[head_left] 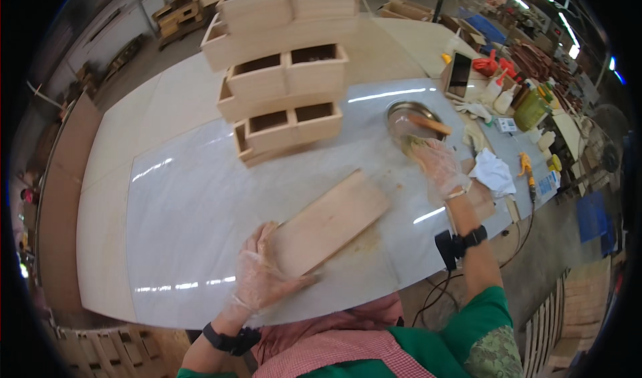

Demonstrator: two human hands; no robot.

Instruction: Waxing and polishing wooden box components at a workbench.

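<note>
A flat, pale wooden board [331, 221] lies slantwise on the plastic-covered table in front of me. My left hand [261, 274], in a clear plastic glove, grips the board's near left end, thumb on one edge and fingers on the other. My right hand [438, 164], also in a clear glove, reaches to the near rim of a round metal bowl [390, 120]. Its fingers are closed around a small greenish-yellow wad, blurred and partly hidden. In the bowl rests a tool with a wooden handle [430, 124], its other end unclear.
Stacked wooden drawer units [281, 77] stand at the far middle. To the right are a white cloth [493, 173], a yellow-handled corded tool [527, 167], a tablet [459, 73], a green jar [531, 108] and several bottles. Brown stains mark the sheet beside the board.
</note>
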